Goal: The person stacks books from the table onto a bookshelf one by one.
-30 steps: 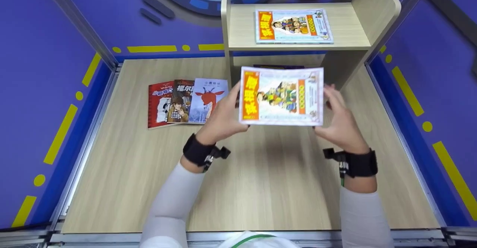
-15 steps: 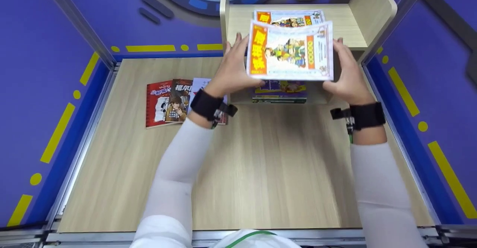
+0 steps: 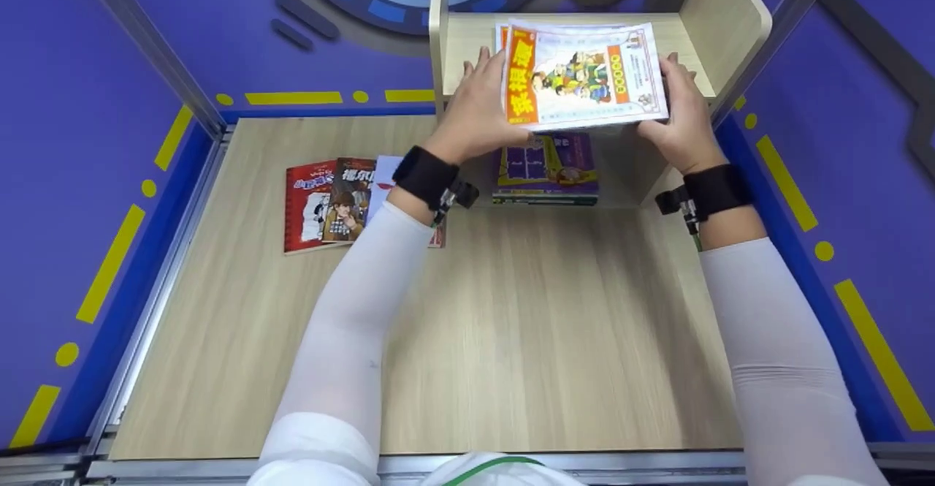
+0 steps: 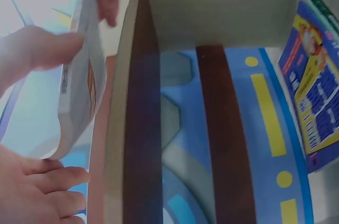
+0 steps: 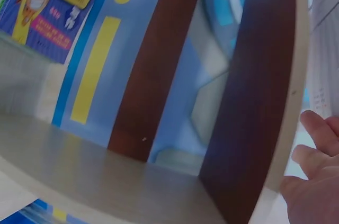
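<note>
"State the grip."

"From my remote station I find the left hand and the right hand both grasping one white book with a red title band, the left at its left edge, the right at its right edge, thumbs toward the near corners."

"Where is it?"

"I place it cover up over the front of the upper shelf of the bookshelf. A second book lies behind and below it, mostly hidden. Whether the two touch, I cannot determine; my wrist views are hazy."

"Lower compartment?"

"I record a purple book topping a stack."

"And the table?"

"Toward the left I note a red book, a brown book and a pale blue book, overlapping. The left arm obscures part of the pale blue one."
</note>
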Tool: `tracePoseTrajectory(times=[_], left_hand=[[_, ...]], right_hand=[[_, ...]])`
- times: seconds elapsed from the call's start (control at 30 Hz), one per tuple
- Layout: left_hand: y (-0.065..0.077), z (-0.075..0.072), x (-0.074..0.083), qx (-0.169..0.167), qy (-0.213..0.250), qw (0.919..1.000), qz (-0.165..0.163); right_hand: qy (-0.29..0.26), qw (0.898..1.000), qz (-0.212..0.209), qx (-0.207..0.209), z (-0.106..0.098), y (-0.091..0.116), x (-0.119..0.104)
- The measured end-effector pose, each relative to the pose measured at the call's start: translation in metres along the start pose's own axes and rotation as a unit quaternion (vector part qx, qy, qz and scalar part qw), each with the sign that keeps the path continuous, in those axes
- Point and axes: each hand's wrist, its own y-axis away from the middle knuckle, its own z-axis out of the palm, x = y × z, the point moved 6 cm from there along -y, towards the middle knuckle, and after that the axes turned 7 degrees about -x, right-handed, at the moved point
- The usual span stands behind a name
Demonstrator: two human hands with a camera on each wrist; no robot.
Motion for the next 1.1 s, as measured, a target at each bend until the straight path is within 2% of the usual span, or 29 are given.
tracePoseTrajectory(times=[0.17, 0.27, 0.33, 0.4, 0.47, 0.53, 0.63, 0.73, 0.87, 1.1], left_hand=[[-0.017, -0.003, -0.011, -0.044, -0.013, 0.9989, -0.009], [-0.022, -0.008, -0.022, -0.038, 0.039, 0.9984, -0.016], [-0.023, -0.012, -0.027, -0.024, 0.088, 0.9957, -0.020], [-0.023, -0.014, -0.029, -0.020, 0.116, 0.9927, -0.026], [-0.024, -0.012, -0.029, -0.036, 0.107, 0.9928, -0.039], [-0.024, -0.009, -0.028, -0.057, 0.073, 0.9943, -0.053], [-0.025, -0.008, -0.027, -0.067, 0.039, 0.9954, -0.056], [-0.025, -0.010, -0.024, -0.062, 0.037, 0.9963, -0.045], [-0.024, -0.011, -0.024, -0.073, 0.040, 0.9959, -0.035], [-0.024, -0.010, -0.023, -0.092, 0.064, 0.9930, -0.036]], right_hand=[[0.036, 0.999, 0.009, -0.012, 0.005, -0.009, 0.013], [0.073, 0.997, 0.008, -0.034, 0.006, -0.016, 0.012], [0.097, 0.994, 0.004, -0.044, 0.005, -0.019, 0.012], [0.111, 0.993, 0.004, -0.051, 0.003, -0.020, 0.013], [0.110, 0.992, 0.010, -0.058, 0.001, -0.018, 0.015], [0.107, 0.992, 0.017, -0.067, -0.001, -0.016, 0.016], [0.099, 0.992, 0.020, -0.081, -0.001, -0.015, 0.016], [0.091, 0.991, 0.022, -0.095, -0.002, -0.014, 0.015], [0.079, 0.991, 0.032, -0.105, -0.002, -0.014, 0.015], [0.038, 0.992, 0.053, -0.104, -0.005, -0.013, 0.017]])
